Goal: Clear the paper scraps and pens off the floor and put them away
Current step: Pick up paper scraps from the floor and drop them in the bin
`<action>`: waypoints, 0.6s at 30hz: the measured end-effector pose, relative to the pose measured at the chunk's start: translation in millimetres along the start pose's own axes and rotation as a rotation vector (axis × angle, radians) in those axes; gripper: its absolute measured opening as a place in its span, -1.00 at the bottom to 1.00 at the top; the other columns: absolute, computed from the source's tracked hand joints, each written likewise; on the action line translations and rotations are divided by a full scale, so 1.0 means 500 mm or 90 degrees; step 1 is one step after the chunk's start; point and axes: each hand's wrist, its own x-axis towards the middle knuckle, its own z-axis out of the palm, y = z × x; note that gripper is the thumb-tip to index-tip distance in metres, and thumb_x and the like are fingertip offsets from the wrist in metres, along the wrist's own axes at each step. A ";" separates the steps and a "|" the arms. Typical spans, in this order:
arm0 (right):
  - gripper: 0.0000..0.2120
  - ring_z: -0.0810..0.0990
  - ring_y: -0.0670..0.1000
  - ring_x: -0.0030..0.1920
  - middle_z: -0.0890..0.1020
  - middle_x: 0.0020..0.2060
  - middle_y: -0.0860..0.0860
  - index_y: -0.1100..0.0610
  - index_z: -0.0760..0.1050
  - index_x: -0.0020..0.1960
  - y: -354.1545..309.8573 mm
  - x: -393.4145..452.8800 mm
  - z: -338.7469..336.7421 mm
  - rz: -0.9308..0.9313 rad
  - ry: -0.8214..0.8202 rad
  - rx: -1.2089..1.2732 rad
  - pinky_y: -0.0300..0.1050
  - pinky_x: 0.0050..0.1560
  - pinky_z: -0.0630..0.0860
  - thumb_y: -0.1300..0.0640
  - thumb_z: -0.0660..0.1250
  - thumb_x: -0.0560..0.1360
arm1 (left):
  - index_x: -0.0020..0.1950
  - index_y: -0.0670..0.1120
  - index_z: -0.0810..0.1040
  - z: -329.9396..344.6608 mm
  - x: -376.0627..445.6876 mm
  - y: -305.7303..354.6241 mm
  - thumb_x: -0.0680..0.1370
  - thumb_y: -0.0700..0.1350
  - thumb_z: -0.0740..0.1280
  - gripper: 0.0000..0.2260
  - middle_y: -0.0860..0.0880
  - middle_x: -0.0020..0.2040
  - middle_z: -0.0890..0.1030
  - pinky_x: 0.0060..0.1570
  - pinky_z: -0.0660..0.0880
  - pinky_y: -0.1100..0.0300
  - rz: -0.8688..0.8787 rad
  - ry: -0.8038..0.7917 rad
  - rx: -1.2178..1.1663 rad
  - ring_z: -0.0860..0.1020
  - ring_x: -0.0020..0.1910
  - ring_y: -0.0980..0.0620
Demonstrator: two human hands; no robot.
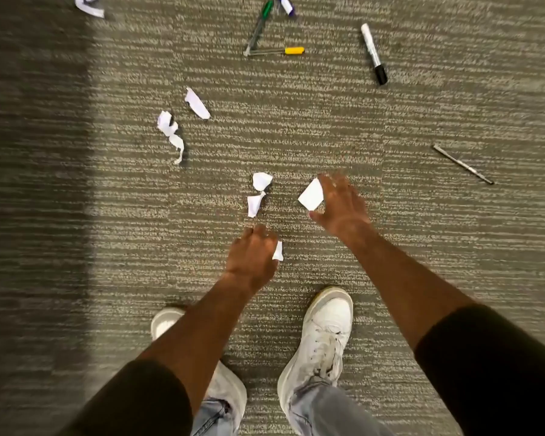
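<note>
My left hand (253,253) is closed around a small white paper scrap (278,250) that pokes out by the thumb. A flat white paper piece (311,194) is pinched between the fingers and thumb of my right hand (340,205). Just ahead of my left hand, two crumpled scraps (258,193) lie on the carpet. Further left lie a twisted scrap (171,132) and a torn strip (197,103). Another scrap (89,4) sits at the top left. Pens lie ahead: a green-capped pen (259,25), a yellow-capped pen (277,51), a white marker with black cap (373,53), a purple-tipped marker (286,4), a thin silver pen (463,164).
The floor is grey striped carpet (422,114), darker in a shadowed band along the left (32,184). My two white sneakers (321,335) stand below the hands, with blue jeans above them.
</note>
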 end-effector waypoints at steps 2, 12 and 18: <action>-0.20 0.39 0.26 0.34 0.17 0.49 0.13 -0.03 0.11 0.48 0.006 0.018 0.020 0.001 0.004 -0.012 0.16 0.18 0.52 -0.06 0.48 0.41 | 0.43 -0.07 0.30 0.031 0.026 0.007 0.53 -0.13 0.33 -0.52 -0.18 0.45 0.33 0.32 0.43 -0.08 -0.025 -0.009 -0.011 0.37 0.37 -0.17; -0.21 0.40 0.22 0.29 0.25 0.40 0.16 -0.10 0.20 0.43 0.022 0.088 0.080 -0.012 0.017 -0.074 0.11 0.14 0.56 -0.02 0.55 0.34 | 0.37 0.04 0.29 0.134 0.095 0.012 0.50 -0.33 0.31 -0.49 -0.23 0.46 0.21 0.25 0.47 -0.18 -0.023 0.030 0.059 0.31 0.37 -0.22; -0.46 0.48 0.14 0.18 0.33 0.33 0.17 0.04 0.38 0.30 -0.003 0.080 0.090 -0.035 0.003 -0.019 0.03 0.12 0.59 0.14 0.51 0.39 | 0.24 -0.03 0.43 0.139 0.103 -0.005 0.56 -0.21 0.34 -0.72 -0.12 0.24 0.34 0.13 0.57 0.04 -0.041 0.050 -0.065 0.39 0.14 -0.05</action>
